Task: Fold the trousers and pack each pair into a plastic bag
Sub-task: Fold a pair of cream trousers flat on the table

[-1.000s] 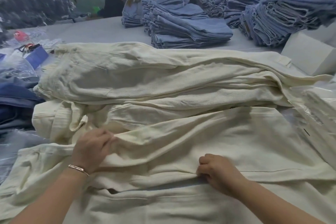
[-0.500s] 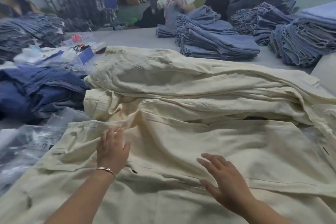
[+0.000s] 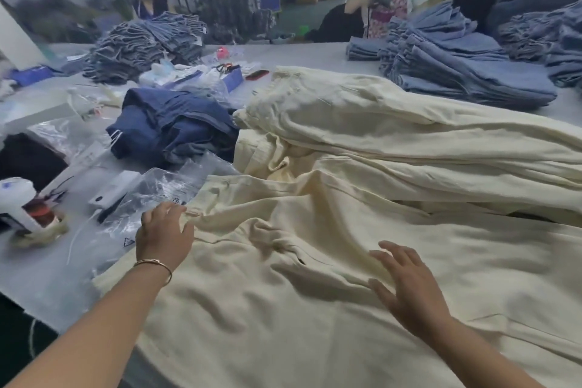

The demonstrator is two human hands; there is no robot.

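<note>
Hands, two, left hand (image 3: pixel 163 231) and right hand (image 3: pixel 409 287), flat on cream trousers (image 3: pixel 283 293).

The left hand (image 3: pixel 163 235) lies on the near trousers' (image 3: pixel 315 277) left edge; the right hand (image 3: pixel 406 283) is further right on the same pair; plastic bags (image 3: pixel 148 195) lie on the desk (image 3: pixel 302 55) just left of the left hand; a heap of trousers (image 3: pixel 393 135) lies beyond both hands; folded stacks (image 3: pixel 466 72) sit behind it.
</note>
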